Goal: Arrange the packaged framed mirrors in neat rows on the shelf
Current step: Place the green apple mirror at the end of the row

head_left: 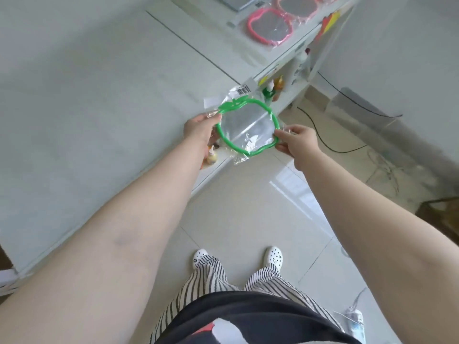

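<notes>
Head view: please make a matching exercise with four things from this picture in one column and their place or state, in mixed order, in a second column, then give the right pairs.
Things
1. green framed mirror
2. pink framed mirror
3. white clogs
4. black cable

Places
A. lying flat on the top shelf
B. on the person's feet
C. held in the air by left hand and right hand
D. trailing across the floor

Pairs: 1-C, 2-A, 3-B, 4-D

Both hands point(198, 127) point(295, 142) hold a green mirror point(247, 127) (bagged) beside the shelf point(285, 53).
</notes>
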Demonstrator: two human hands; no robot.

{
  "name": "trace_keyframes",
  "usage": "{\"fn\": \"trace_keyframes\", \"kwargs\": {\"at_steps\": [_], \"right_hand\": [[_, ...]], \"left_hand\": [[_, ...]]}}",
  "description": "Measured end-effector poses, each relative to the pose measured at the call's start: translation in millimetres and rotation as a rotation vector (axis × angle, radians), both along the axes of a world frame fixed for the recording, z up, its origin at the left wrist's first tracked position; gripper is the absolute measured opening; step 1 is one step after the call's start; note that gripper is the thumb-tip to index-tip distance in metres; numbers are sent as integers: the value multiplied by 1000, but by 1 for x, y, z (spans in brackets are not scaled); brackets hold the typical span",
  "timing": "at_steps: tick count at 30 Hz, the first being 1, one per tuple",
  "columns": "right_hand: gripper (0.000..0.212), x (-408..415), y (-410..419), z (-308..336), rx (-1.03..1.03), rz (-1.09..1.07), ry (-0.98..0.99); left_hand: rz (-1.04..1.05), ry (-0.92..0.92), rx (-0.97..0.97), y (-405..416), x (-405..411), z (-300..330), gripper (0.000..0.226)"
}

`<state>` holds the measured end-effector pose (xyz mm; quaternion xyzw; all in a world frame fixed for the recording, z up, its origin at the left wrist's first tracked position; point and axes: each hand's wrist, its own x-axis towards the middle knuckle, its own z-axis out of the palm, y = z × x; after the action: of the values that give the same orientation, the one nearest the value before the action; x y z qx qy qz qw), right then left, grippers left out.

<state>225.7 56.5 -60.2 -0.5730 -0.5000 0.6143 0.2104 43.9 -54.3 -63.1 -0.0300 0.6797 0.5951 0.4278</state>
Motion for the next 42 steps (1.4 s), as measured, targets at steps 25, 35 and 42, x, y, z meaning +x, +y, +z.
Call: {"fn": "trace_keyframes", "kwargs": {"at_steps": [25, 35, 42], "right_hand": [[15, 34, 169, 7, 28, 142, 21], [12, -72, 222, 19, -9, 206, 21], [15, -121, 252, 10, 29, 317, -113]], "left_hand": [[220, 194, -67, 154, 43, 4, 21], [346, 182, -58, 200, -54, 16, 24], [398, 192, -143, 219, -92, 8, 25]]}}
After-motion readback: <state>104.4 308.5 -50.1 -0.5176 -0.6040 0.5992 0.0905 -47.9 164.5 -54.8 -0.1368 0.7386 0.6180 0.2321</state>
